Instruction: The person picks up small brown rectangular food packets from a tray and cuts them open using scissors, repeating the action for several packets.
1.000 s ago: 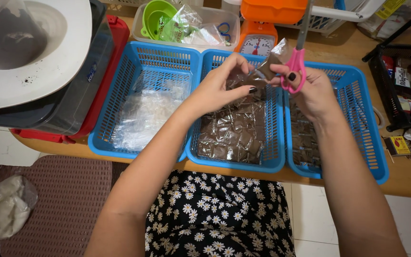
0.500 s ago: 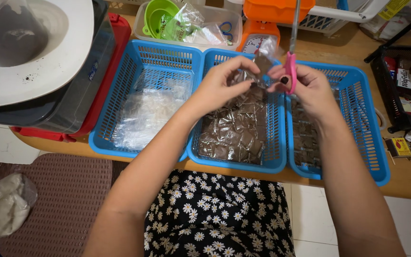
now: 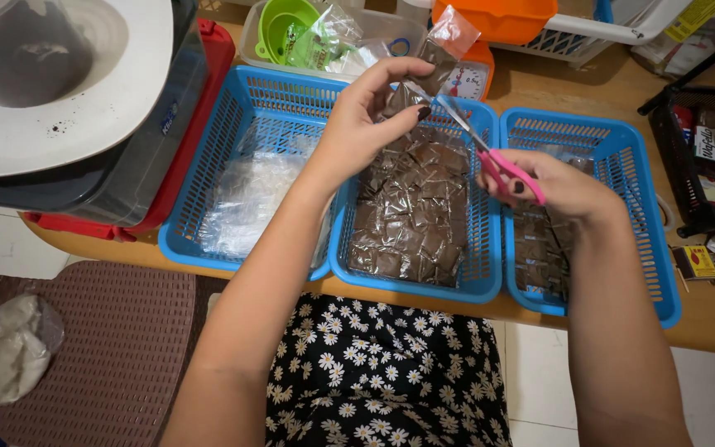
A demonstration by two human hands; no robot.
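My left hand [image 3: 371,110] holds a strip of small clear packets filled with brown stuff [image 3: 440,50] above the middle blue basket [image 3: 478,285]. My right hand [image 3: 563,184] grips pink-handled scissors [image 3: 490,149], whose blades point up-left and meet the strip just under my left fingers. The middle basket is full of several cut brown packets [image 3: 411,219]. More brown packets [image 3: 539,248] lie in the right blue basket [image 3: 647,248], partly hidden by my right forearm.
The left blue basket [image 3: 200,190] holds empty clear bags [image 3: 246,199]. A white bowl-shaped lid [image 3: 51,91] sits on a dark bin at left. Behind stand a green funnel [image 3: 283,25], an orange container [image 3: 498,16] and a small scale. A black rack [image 3: 705,165] stands right.
The scissors swung down from pointing upward to a slant, my right hand dropping lower and right. My left hand lifted the packet strip higher above the middle basket.
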